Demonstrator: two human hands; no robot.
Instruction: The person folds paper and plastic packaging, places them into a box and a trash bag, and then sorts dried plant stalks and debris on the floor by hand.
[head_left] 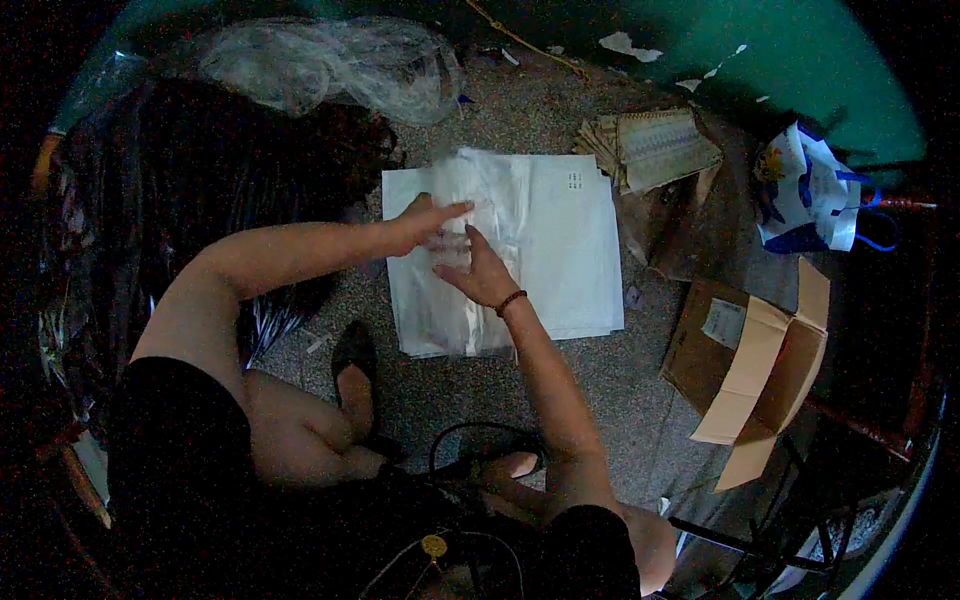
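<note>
A stack of large white sheets [570,250] lies on the speckled floor. Over its left half is a clear plastic bag or film [480,310], partly blurred. My left hand [425,222] reaches in from the left above the plastic, its index finger stretched out to the right; whether it grips the film is unclear. My right hand [480,270], with a dark beaded bracelet at the wrist, is over the plastic just below and right of the left one. Its thumb and fingers are spread apart.
Crumpled clear plastic [330,70] lies at the back. Dark bundled material [200,170] fills the left. Worn papers [665,145], a white and blue bag [815,190] and an open cardboard box [750,370] stand to the right. My feet are near the stack's front.
</note>
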